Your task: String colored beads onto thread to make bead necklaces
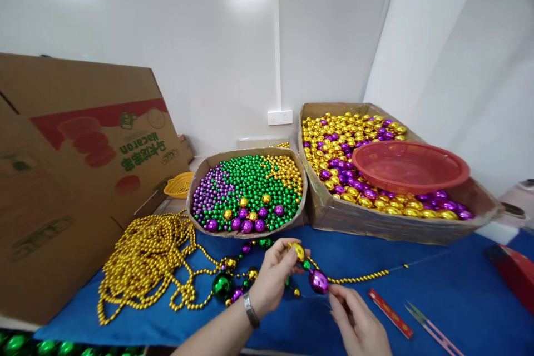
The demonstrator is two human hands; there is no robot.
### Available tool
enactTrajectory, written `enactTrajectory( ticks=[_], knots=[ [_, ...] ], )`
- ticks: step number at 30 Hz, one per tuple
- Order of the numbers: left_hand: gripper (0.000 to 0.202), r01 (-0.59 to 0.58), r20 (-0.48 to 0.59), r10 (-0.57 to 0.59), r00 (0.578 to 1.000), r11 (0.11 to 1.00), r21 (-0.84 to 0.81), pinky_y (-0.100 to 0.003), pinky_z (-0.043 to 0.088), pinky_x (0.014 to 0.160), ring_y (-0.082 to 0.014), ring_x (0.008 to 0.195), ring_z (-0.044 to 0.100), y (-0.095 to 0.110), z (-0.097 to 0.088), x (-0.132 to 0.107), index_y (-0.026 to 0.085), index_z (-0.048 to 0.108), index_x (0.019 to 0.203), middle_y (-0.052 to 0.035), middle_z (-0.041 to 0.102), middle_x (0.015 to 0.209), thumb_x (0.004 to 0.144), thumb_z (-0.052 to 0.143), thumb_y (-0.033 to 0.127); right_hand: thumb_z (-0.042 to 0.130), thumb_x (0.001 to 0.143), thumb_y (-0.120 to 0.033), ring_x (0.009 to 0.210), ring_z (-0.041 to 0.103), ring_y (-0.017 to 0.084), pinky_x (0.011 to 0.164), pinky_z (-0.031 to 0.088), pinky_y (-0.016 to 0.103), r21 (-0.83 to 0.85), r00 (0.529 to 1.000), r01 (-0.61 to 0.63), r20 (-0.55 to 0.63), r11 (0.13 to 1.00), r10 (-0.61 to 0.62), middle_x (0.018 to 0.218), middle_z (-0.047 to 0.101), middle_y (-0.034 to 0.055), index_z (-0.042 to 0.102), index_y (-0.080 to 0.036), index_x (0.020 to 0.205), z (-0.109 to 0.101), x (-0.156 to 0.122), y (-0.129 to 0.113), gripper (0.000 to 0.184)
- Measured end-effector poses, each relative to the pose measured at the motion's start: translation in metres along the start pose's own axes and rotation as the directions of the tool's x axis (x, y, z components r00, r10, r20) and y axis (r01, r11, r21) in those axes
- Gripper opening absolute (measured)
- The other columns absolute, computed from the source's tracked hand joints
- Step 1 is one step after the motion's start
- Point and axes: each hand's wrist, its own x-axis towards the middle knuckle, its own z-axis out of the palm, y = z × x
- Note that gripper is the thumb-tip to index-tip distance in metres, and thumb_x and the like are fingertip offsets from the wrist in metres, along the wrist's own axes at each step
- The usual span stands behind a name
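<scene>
My left hand (277,272), with a silver band on its wrist, is closed on a large gold bead (297,252). A small green bead (306,265) sits between that and a large shiny purple bead (319,281). The fingertips of my right hand (354,317) are pinched at the purple bead's lower right end; a thread between them is hard to make out. Behind my left hand lies a strand of mixed beads, with a big green ball (222,286) in it. A string of small gold beads (359,277) runs right and ends in a thin clear thread.
A gold bead-chain pile (146,261) lies left, before a large cardboard carton (83,189). Behind my hands stands a box of small beads (246,189). At right, a bigger box (362,225) holds beads and a red basket (411,167). Tweezers (434,329) and a red packet (391,313) lie front right.
</scene>
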Motion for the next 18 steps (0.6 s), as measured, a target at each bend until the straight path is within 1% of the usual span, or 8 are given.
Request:
enactTrajectory(
  ticks=[2, 5, 9, 12, 14, 16, 17, 18],
  knots=[
    [0.031, 0.017, -0.006, -0.017, 1.000, 1.000, -0.026, -0.026, 0.045, 0.068, -0.0228, 0.095, 0.061, 0.000, 0.000, 0.001, 0.014, 0.055, 0.104, -0.0128, 0.067, 0.096, 0.082, 0.061, 0.036, 0.046, 0.090, -0.040, 0.073, 0.067, 0.017, 0.066, 0.055, 0.022, 0.124, 0.990, -0.121, 0.086, 0.985, 0.111, 0.086, 0.066, 0.0045, 0.060, -0.022, 0.100, 0.001, -0.002, 0.000, 0.025],
    [0.031, 0.018, -0.022, -0.018, 1.000, 0.999, -0.030, -0.025, 0.045, 0.067, -0.0218, 0.094, 0.061, 0.001, -0.001, 0.004, 0.014, 0.055, 0.104, -0.0128, 0.067, 0.096, 0.083, 0.060, 0.035, 0.046, 0.089, -0.043, 0.073, 0.068, 0.017, 0.067, 0.056, 0.024, 0.286, 0.967, -0.225, 0.181, 0.931, 0.178, 0.092, 0.066, 0.0059, 0.061, -0.021, 0.103, 0.003, -0.005, 0.000, 0.030],
    [0.032, -0.006, -0.007, 0.006, 1.000, 1.000, 0.013, -0.025, 0.045, 0.067, -0.0213, 0.093, 0.061, 0.000, -0.001, 0.005, 0.014, 0.055, 0.105, -0.0122, 0.066, 0.096, 0.082, 0.061, 0.036, 0.057, 0.082, -0.046, 0.072, 0.067, 0.018, 0.068, 0.056, 0.026, 0.435, 0.946, -0.325, 0.156, 0.840, 0.285, 0.089, 0.066, 0.0054, 0.062, -0.020, 0.101, 0.009, -0.003, -0.001, 0.034],
    [0.034, -0.027, 0.015, 0.025, 1.000, 0.997, 0.078, -0.025, 0.045, 0.070, -0.0211, 0.094, 0.060, -0.002, 0.000, 0.001, 0.015, 0.057, 0.106, -0.0113, 0.066, 0.097, 0.080, 0.064, 0.036, 0.066, 0.074, -0.049, 0.063, 0.065, 0.017, 0.059, 0.055, 0.027, 0.587, 0.913, -0.378, 0.107, 0.715, 0.395, 0.079, 0.065, 0.0032, 0.060, -0.019, 0.099, 0.015, 0.002, -0.004, 0.039],
    [0.038, -0.035, 0.075, 0.027, 0.997, 0.994, 0.108, -0.025, 0.045, 0.073, -0.0200, 0.094, 0.060, 0.000, 0.001, -0.002, 0.016, 0.058, 0.110, -0.0108, 0.066, 0.100, 0.079, 0.066, 0.036, 0.070, 0.070, -0.050, 0.059, 0.062, 0.016, 0.054, 0.053, 0.027, 0.672, 0.892, -0.390, 0.105, 0.630, 0.440, 0.075, 0.065, 0.0022, 0.058, -0.019, 0.098, 0.018, 0.006, -0.008, 0.043],
    [0.044, -0.052, 0.154, 0.031, 0.988, 0.989, 0.136, -0.027, 0.045, 0.078, -0.0201, 0.097, 0.059, 0.006, -0.002, -0.004, 0.018, 0.056, 0.116, -0.0109, 0.064, 0.107, 0.078, 0.066, 0.037, 0.075, 0.065, -0.050, 0.057, 0.061, 0.016, 0.052, 0.052, 0.026, 0.717, 0.878, -0.402, 0.126, 0.570, 0.462, 0.075, 0.066, 0.0021, 0.057, -0.020, 0.097, 0.019, 0.008, -0.009, 0.047],
    [0.045, -0.070, 0.174, 0.042, 0.984, 0.984, 0.162, -0.028, 0.045, 0.080, -0.0207, 0.099, 0.058, 0.012, -0.006, -0.003, 0.019, 0.056, 0.118, -0.0111, 0.063, 0.110, 0.078, 0.065, 0.038, 0.076, 0.063, -0.050, 0.056, 0.061, 0.016, 0.051, 0.052, 0.027, 0.727, 0.874, -0.407, 0.134, 0.553, 0.467, 0.075, 0.066, 0.0023, 0.058, -0.021, 0.097, 0.018, 0.008, -0.008, 0.049],
    [0.045, -0.100, 0.164, 0.067, 0.984, 0.974, 0.203, -0.029, 0.045, 0.081, -0.0215, 0.100, 0.058, 0.018, -0.013, 0.000, 0.019, 0.056, 0.119, -0.0114, 0.063, 0.112, 0.079, 0.063, 0.040, 0.077, 0.062, -0.050, 0.056, 0.061, 0.017, 0.050, 0.051, 0.027, 0.731, 0.873, -0.410, 0.141, 0.546, 0.467, 0.074, 0.066, 0.0025, 0.058, -0.021, 0.097, 0.017, 0.008, -0.007, 0.049]
  ],
)
